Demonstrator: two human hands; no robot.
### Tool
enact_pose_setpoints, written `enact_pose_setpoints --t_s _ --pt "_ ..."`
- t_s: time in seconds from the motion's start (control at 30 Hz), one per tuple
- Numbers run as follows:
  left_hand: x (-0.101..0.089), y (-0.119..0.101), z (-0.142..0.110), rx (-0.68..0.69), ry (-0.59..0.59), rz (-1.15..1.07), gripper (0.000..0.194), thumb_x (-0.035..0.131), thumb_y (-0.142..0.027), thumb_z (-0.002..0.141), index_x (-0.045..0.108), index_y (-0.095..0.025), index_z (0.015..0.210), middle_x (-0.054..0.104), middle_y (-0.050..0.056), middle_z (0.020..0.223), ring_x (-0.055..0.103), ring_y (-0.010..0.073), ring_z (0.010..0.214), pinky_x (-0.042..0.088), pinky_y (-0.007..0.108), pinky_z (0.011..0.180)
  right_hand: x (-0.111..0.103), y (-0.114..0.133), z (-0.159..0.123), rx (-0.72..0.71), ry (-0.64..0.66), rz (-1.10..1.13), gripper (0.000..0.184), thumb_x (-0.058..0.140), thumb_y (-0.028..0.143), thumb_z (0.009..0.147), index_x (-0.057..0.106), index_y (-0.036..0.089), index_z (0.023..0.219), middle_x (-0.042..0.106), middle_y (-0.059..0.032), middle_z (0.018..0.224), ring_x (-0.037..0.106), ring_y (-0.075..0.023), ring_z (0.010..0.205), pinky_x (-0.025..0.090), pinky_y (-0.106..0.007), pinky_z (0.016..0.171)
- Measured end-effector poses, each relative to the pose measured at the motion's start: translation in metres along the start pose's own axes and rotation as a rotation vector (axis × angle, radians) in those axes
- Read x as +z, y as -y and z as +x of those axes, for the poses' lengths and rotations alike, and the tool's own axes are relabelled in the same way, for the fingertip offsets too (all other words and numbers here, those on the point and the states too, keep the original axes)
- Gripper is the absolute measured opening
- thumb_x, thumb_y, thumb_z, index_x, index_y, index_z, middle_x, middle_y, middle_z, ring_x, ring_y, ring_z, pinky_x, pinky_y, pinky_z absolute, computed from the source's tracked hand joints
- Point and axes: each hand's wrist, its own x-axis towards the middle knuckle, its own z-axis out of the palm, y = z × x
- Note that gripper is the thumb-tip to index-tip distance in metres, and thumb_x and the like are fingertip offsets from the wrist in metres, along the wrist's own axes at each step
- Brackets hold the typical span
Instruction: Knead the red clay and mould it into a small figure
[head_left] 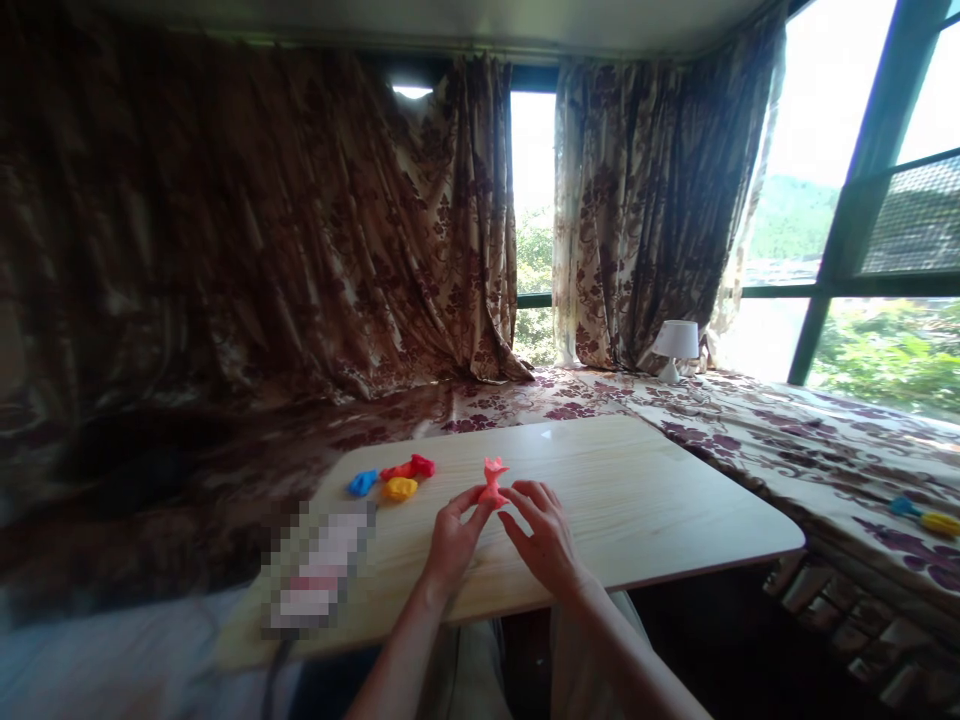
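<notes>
A coral-pink piece (493,483) stands above the table, narrow at its waist, with pointed tips along its top; it looks like soft modelling clay, though its material is not certain. My left hand (455,535) pinches its lower left side between thumb and fingers. On the other side is my right hand (544,530), thumb and fingers apart, fingertips at the piece's lower right edge. To the left on the tabletop lie a blue lump (363,483), a yellow lump (400,489) and a red lump (409,467), close together.
The pale wooden table (637,500) has rounded corners. A blurred-out flat object (322,570) with a dark cord lies at its left. Behind it are a flowered cover (570,395), a white lamp (676,342) and curtains (450,250). Blue and yellow pieces (937,523) lie far right.
</notes>
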Motion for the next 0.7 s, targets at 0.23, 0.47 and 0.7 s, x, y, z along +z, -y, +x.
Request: enact_pose_setpoints --t_s 0.23,0.47,0.7 --pt "-0.0002 0.0052 0.0003 -0.024 0.032 -0.095 0.038 0.064 -0.041 0.073 0.068 -0.017 0.102 0.07 0.008 0.103 0.061 0.0241 0.102 0.042 0.037 0.096 -0.0041 0.0032 0.0013 -0.004 -0.006 -0.031 0.019 0.055 0.017 0.085 0.065 0.025 0.099 0.06 -0.0051 0.088 0.055 -0.0186 0.083 0.046 -0.033 0.074" --pt "-0.0017 0.008 0.001 -0.041 0.019 -0.055 0.039 0.066 -0.041 0.072 0.068 -0.018 0.103 0.068 0.008 0.11 0.057 0.0241 0.11 0.037 0.038 0.102 -0.0037 0.0032 0.0015 -0.026 -0.027 -0.013 0.017 0.052 0.017 0.087 0.067 0.024 0.095 0.06 -0.0052 0.086 0.055 -0.0179 0.081 0.045 -0.032 0.072" --pt "-0.0025 0.0083 -0.0001 0.014 0.029 0.031 0.034 0.063 -0.039 0.076 0.069 -0.018 0.102 0.068 0.008 0.108 0.058 0.0245 0.108 0.038 0.038 0.1 -0.0035 0.0036 0.0017 -0.015 -0.024 0.058 0.018 0.049 0.018 0.089 0.066 0.021 0.086 0.061 -0.0046 0.082 0.054 -0.017 0.077 0.045 -0.032 0.071"
